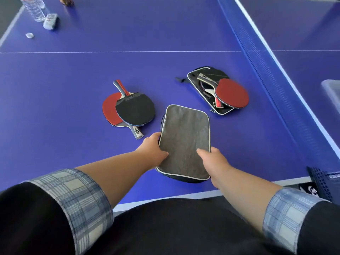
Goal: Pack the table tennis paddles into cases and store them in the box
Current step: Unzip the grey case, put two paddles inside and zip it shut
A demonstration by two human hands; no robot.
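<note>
A grey paddle case (184, 140) with white piping lies on the blue table near the front edge. My left hand (153, 149) grips its left side and my right hand (213, 159) grips its lower right corner. Left of the case two loose paddles are stacked, a black-faced paddle (135, 109) on a red-faced paddle (108, 110). At the back right a second black case (206, 83) lies open with a red paddle (231, 92) on top of another paddle inside it.
The net (266, 74) runs along the right. A clear plastic box (333, 92) shows at the right edge beyond it. A water bottle (35, 8), a white remote (49, 21) and a small cap (29, 35) sit at the far left corner.
</note>
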